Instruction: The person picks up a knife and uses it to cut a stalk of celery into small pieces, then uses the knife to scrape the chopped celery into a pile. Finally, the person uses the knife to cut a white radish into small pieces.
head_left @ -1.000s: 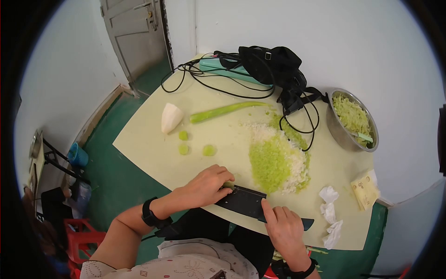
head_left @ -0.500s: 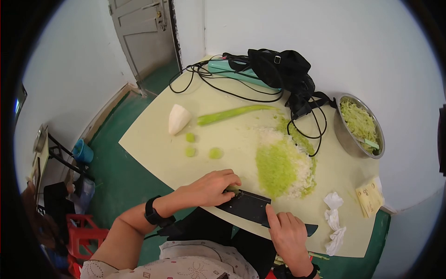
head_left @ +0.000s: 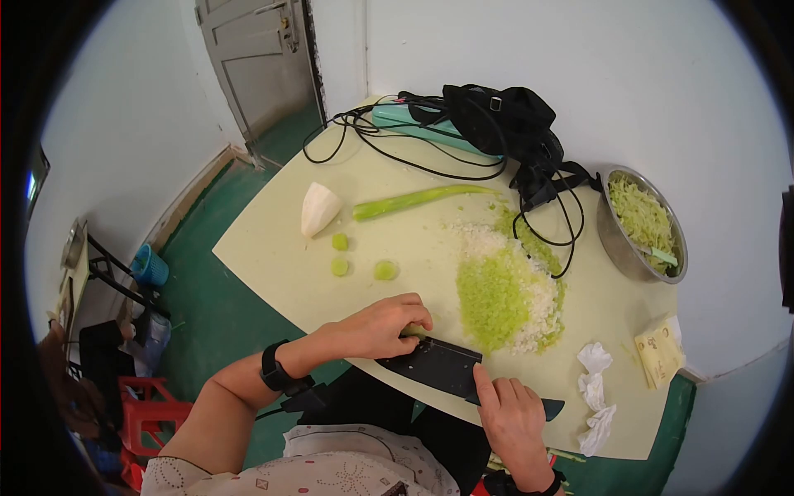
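My right hand (head_left: 514, 409) is closed round the handle of a black cleaver (head_left: 432, 364), whose blade lies at the table's near edge. At the blade's left end, the curled fingers of my left hand (head_left: 385, 324) grip a small green vegetable piece (head_left: 413, 331), mostly hidden by the fingers. Past the blade spreads a heap of chopped green and white vegetable (head_left: 496, 302). Farther off lie a long green stalk (head_left: 418, 200), a white root chunk (head_left: 318, 209) and three short green pieces, one of them a pale green slice (head_left: 385, 270).
A steel bowl (head_left: 608, 236) of shredded green vegetable stands at the table's right. Nearby are crumpled tissues (head_left: 593, 388) and a yellow tissue pack (head_left: 659, 354). A black bag (head_left: 504, 116) and tangled cables (head_left: 430, 171) occupy the far side. Red stools (head_left: 153, 413) stand on the floor at left.
My left hand has shifted slightly up and right with its fingers still on the green piece, more of which shows. The cleaver and my right hand stay nearly in place.
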